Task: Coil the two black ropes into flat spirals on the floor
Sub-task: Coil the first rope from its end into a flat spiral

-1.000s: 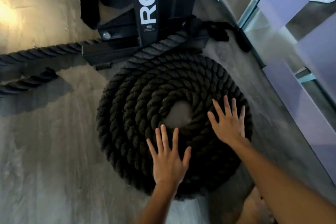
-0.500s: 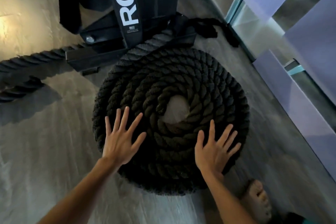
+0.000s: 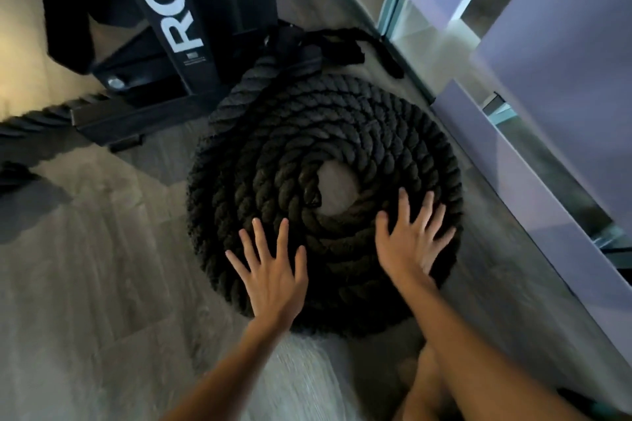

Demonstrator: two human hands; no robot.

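Head view, near to far:

1. Both forearms enter from the bottom edge. A bare leg [image 3: 427, 383] shows beside the right forearm; it is blurred.
2. Left hand [image 3: 272, 278] lies palm down on the near-left part of the coil [image 3: 307, 120]. Its fingers [image 3: 258, 239] are straight and spread wide, and the heel of the hand sits at the outer turn.
3. Right hand [image 3: 408, 246] lies palm down on the near-right part of the coil. Its fingers [image 3: 405, 208] are straight and spread, with the tips close to the central opening. Neither hand grips or pinches the rope.
4. The coil is a flat spiral of thick black twisted rope on the grey floor [image 3: 85, 284]. Bare floor shows through the small opening at its centre, where the inner rope end lies.
5. The outer turn of the coil runs up to the black rack [image 3: 178, 27], which bears white lettering. The far-left rim of the coil touches the rack base.
6. A second rope [image 3: 34, 120] runs from the rack base to the left edge, uncoiled and blurred.
7. A black strap [image 3: 342, 44] lies on the floor just beyond the coil.
8. Purple panels [image 3: 564, 61] and glass stand along the right side, near the coil rim.
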